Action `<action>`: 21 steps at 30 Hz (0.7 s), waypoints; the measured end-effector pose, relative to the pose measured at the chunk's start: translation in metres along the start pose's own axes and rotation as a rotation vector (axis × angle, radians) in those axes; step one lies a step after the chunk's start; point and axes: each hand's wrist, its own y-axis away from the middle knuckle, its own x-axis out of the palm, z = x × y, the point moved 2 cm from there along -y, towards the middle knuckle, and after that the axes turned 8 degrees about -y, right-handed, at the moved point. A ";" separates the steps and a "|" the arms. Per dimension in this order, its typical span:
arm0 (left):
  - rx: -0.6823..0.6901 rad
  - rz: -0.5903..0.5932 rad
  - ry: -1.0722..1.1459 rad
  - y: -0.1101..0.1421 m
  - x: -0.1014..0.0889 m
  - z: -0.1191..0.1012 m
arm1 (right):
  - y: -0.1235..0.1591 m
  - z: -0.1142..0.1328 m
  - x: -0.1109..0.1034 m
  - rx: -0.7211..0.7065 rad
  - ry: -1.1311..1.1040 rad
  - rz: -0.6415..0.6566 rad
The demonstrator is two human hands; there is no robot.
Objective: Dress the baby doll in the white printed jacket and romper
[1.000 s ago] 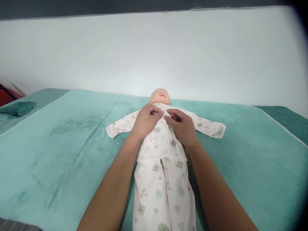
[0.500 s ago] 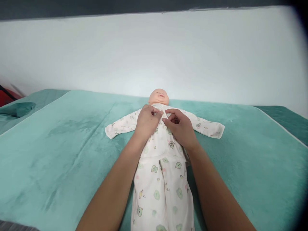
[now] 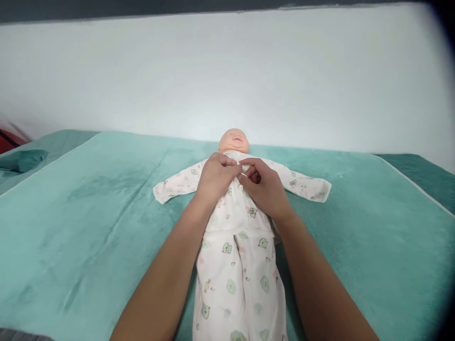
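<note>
A baby doll (image 3: 233, 140) lies on its back, head away from me. It wears a white printed shirt (image 3: 231, 215) with both sleeves spread out, and matching white pants (image 3: 231, 284). At the upper chest, my left hand (image 3: 219, 176) pinches the shirt's front edge between thumb and fingers. My right hand (image 3: 262, 182) meets it from the other side, its thumb and index finger closed on the shirt front at a small white button (image 3: 243, 168). Just below the hands another button (image 3: 241, 188) shows on the shirt. Fingertips partly hide the cloth between them.
A teal blanket (image 3: 106, 213) covers the surface under the doll, with a crease running along its left part. Behind it rises a white wall (image 3: 227, 71). Something red (image 3: 9, 141) stands at the far left edge.
My fingertips have shifted slightly at the upper chest, and a button between them now shows more clearly. The doll lies as before; the view has tilted a little.
</note>
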 end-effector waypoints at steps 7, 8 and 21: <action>0.039 0.115 0.142 -0.002 -0.011 0.007 | 0.005 0.004 0.001 -0.010 0.001 0.027; 0.054 0.121 0.117 -0.002 -0.012 0.007 | 0.007 0.006 0.002 -0.013 0.044 0.025; 0.104 0.107 -0.017 0.000 -0.010 0.004 | 0.026 0.045 0.013 0.120 0.708 -0.121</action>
